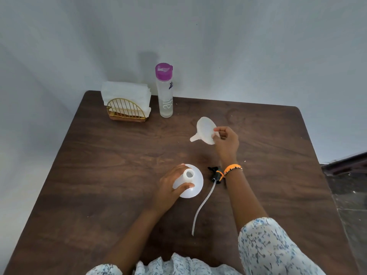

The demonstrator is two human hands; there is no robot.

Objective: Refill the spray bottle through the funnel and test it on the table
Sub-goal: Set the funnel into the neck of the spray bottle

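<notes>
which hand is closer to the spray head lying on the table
Right. The right hand holds the funnel farther back, but its wrist passes right beside the spray head. The left hand grips the white bottle, to the left of the spray head.

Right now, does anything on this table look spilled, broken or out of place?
Nothing looks spilled or broken. The spray head lies on its side on the table, apart from the open spray bottle that the left hand steadies. The right hand holds the funnel tilted, not yet in the neck.
</notes>
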